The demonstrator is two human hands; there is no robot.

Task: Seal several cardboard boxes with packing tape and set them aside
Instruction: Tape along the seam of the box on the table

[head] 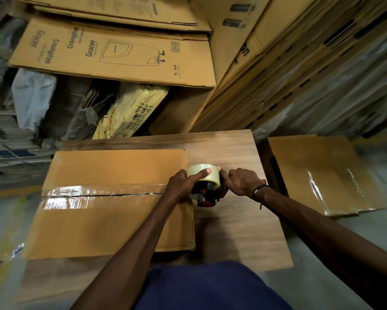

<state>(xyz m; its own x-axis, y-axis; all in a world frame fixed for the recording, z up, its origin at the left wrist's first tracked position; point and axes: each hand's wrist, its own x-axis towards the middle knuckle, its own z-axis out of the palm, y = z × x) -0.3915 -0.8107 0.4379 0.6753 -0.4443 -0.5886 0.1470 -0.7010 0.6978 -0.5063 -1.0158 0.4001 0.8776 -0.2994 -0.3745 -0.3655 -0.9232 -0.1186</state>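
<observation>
The right hand [241,181] is hiding the tape dispenser [207,193]'s handle, fingers curling around it. The left hand [183,183] is gripping the clear tape roll [203,173], forefinger lying across its top. One cardboard box [112,204] is sitting on the wooden table [239,220], tape shining along its seam, the dispenser touching its right edge. A second taped box [317,173] is lying right of the table. Flattened Crompton cartons [112,54] are leaning behind, print blurred.
</observation>
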